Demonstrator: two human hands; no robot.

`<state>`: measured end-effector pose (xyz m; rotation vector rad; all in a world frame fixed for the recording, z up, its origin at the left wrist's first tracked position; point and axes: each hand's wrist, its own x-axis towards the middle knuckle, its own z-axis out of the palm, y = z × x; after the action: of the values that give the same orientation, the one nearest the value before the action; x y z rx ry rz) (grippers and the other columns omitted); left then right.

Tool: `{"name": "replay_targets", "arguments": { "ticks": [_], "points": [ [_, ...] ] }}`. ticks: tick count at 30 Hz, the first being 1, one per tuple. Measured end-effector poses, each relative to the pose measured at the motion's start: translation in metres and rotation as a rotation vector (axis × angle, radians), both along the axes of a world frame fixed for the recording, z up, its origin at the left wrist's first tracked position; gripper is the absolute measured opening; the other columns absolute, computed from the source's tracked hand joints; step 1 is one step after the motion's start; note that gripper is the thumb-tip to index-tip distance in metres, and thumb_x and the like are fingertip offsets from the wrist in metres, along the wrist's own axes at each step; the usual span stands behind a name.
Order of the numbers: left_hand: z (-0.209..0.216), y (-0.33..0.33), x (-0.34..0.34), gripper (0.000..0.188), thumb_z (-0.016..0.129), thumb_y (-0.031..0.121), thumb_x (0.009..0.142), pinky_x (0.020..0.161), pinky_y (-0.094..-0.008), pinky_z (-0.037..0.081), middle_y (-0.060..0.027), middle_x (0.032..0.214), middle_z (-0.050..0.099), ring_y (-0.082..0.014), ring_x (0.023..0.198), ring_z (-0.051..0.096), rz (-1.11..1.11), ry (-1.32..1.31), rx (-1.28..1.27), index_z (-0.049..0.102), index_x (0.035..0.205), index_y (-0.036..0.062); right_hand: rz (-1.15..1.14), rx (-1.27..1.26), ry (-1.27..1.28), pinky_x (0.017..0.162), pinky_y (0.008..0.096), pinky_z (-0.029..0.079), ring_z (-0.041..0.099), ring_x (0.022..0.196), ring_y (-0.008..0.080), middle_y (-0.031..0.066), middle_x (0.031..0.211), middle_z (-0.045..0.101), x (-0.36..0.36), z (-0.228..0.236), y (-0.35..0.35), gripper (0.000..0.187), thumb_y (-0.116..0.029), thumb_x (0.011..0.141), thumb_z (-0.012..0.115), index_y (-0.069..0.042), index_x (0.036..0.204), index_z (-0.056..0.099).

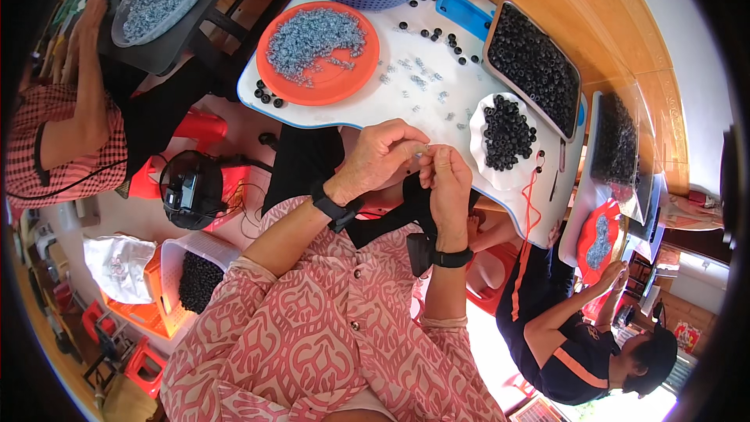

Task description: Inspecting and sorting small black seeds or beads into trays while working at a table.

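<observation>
My left hand [378, 159] and my right hand [449, 183] meet in front of the white table's [406, 113] near edge. Thumb and fingers are pinched on both. Between the fingertips is something tiny; it is too small to make out. An orange-red plate [336, 87] left of centre bears a heap of small clear bluish plastic pieces [312, 43]. Similar loose pieces [418, 78] lie scattered on the tabletop beyond my hands. Closest to my right hand stands a white scalloped dish [504, 178] with black round parts [508, 131] in it.
A blue-purple basket [367, 0] and a metal-rimmed tray [529, 109], both full of black parts, stand farther back near a blue tray [466, 14]. A red ribbon [530, 207] hangs over the right edge. Co-workers sit at left [74, 129] and right [574, 344].
</observation>
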<state>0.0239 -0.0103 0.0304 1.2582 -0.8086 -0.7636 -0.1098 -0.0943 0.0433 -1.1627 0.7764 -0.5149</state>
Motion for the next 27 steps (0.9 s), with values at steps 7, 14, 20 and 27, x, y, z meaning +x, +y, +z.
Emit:
{"name": "replay_targets", "arguments": {
  "ticks": [7, 14, 20, 27],
  "points": [
    [-0.002, 0.000, 0.001, 0.009, 0.067, 0.002, 0.084, 0.063, -0.0280, 0.050, -0.0085, 0.082, 0.063, -0.0186, 0.071, 0.064, 0.079, -0.249, -0.111, 0.068, 0.093, 0.0008, 0.020, 0.015, -0.027, 0.055, 0.0189, 0.039, 0.048, 0.061, 0.0052, 0.0006, 0.079, 0.060, 0.001, -0.003, 0.004, 0.026, -0.026, 0.101, 0.051, -0.003, 0.095, 0.062],
    [-0.007, 0.000, -0.001, 0.011, 0.068, -0.001, 0.082, 0.062, -0.0266, 0.049, -0.0088, 0.081, 0.064, -0.0182, 0.070, 0.063, 0.092, -0.370, -0.150, 0.067, 0.093, 0.0008, 0.015, 0.153, -0.083, 0.054, 0.0195, 0.038, 0.048, 0.060, 0.0051, 0.0006, 0.077, 0.060, -0.001, -0.003, 0.005, 0.025, -0.024, 0.100, 0.054, -0.001, 0.097, 0.063],
    [-0.006, -0.001, -0.007, 0.005, 0.066, 0.003, 0.086, 0.062, -0.0269, 0.049, -0.0091, 0.079, 0.064, -0.0179, 0.070, 0.064, 0.136, -0.305, -0.091, 0.066, 0.090, 0.0002, -0.030, 0.131, -0.098, 0.055, 0.0194, 0.038, 0.048, 0.061, 0.0055, 0.0005, 0.078, 0.059, 0.002, -0.004, 0.008, 0.022, -0.021, 0.100, 0.054, -0.001, 0.098, 0.062],
    [-0.010, -0.002, -0.013, 0.009, 0.061, 0.008, 0.093, 0.061, -0.0238, 0.048, -0.0057, 0.075, 0.063, -0.0101, 0.065, 0.059, 0.172, -0.207, -0.017, 0.063, 0.093, -0.0011, -0.059, -0.259, 0.003, 0.058, 0.0193, 0.041, 0.048, 0.065, 0.0052, 0.0001, 0.079, 0.058, 0.004, -0.003, 0.015, 0.014, -0.014, 0.098, 0.055, -0.001, 0.097, 0.059]
  ]
}}
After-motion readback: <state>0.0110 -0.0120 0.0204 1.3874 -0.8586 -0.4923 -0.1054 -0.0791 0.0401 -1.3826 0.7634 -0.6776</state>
